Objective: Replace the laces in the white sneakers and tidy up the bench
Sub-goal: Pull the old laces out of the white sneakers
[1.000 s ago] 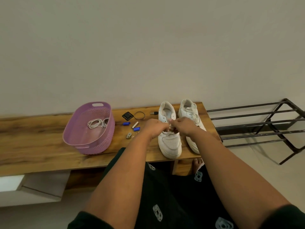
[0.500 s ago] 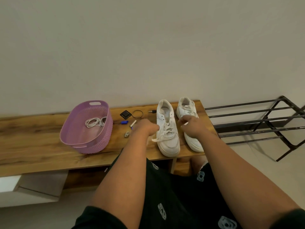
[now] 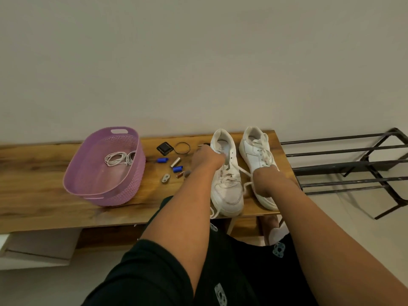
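Observation:
Two white sneakers stand side by side at the right end of the wooden bench (image 3: 33, 173). On the left sneaker (image 3: 227, 191) the lace (image 3: 245, 171) is loose, and one end hangs over the bench's front edge. My left hand (image 3: 207, 156) grips this sneaker at its upper left side near the tongue, fingers hidden. Between the two shoes, my right hand (image 3: 265, 180) holds the loose lace, which runs out from the left sneaker's eyelets. It covers the toe half of the laced right sneaker (image 3: 256, 149). A coiled white lace (image 3: 119, 159) lies in the purple basket (image 3: 132, 173).
Small items lie between basket and shoes: a black square piece (image 3: 164, 148), a dark ring (image 3: 182, 148), two blue caps (image 3: 162, 160), a silver cylinder (image 3: 175, 162), a metal piece (image 3: 165, 178). A black metal shoe rack (image 3: 353, 164) stands to the right.
My hands, together over the left sneaker's laces a second ago, have moved apart. The right hand drew the lace out to the right; the left hand shifted up to the sneaker's side.

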